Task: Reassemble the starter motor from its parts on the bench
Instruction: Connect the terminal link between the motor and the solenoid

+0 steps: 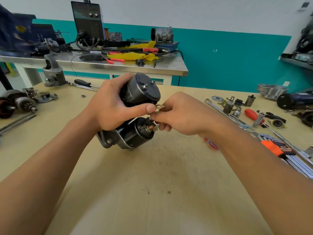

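The starter motor (142, 92) is held above the tan bench (152, 184), its dark cylindrical body on top and its black solenoid (137, 135) below, with a copper threaded stud facing right. My left hand (110, 109) grips the motor body from the left, thumb stretched toward the right. My right hand (177, 114) pinches a small flat metal terminal plate (159, 106) with a hole, right beside the motor's end and just above the solenoid stud. The thumb tip of my left hand touches that plate.
Sockets, wrenches, a red-handled screwdriver (251, 114) and an orange hex key set (277, 148) lie on the right. An armature (18, 102), a housing (53, 73) and a black-handled tool (84, 83) sit at left. A steel table (101, 65) with clutter stands behind.
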{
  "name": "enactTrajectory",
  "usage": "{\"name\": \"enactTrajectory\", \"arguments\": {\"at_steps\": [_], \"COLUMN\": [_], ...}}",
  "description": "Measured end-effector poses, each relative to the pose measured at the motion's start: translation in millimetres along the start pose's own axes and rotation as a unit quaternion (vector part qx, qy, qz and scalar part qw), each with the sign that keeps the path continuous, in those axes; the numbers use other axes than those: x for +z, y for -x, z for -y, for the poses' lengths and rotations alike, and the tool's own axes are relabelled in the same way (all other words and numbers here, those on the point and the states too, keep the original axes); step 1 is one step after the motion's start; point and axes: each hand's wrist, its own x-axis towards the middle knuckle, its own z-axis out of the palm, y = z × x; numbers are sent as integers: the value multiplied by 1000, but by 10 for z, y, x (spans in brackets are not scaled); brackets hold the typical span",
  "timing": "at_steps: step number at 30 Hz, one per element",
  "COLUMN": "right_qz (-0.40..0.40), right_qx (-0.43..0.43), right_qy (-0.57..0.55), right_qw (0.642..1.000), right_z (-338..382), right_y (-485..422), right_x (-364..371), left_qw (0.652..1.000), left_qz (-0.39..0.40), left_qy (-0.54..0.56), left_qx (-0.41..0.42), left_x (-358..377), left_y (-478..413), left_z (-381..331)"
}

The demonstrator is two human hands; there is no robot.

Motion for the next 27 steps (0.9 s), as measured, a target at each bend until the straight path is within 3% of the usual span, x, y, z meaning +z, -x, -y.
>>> {"name": "enactTrajectory", "arguments": {"at_steps": [3, 8, 12, 16, 27], "right_qz": [9, 5, 15, -3, -68], "right_qx": [-22, 3, -7, 21, -153], "right_qy": [-46, -11, -75, -19, 10], "right_qw": [999, 1000, 997, 1000, 986], "right_z": [15, -19, -12, -54, -182], "right_y": [17, -2, 0, -15, 20], "right_x": [-76, -25, -84, -9, -66], "left_qw": [1000, 1000, 1000, 1000, 1000], "left_qz": [-2, 0, -2, 0, -4], "left_qy": [0, 0, 0, -5, 2], "left_qx": [4, 0, 6, 4, 7], "left_x": [-2, 1, 5, 7, 8], "left_y": [5, -3, -1, -9, -6], "left_z": [4, 14, 27, 41, 59]}}
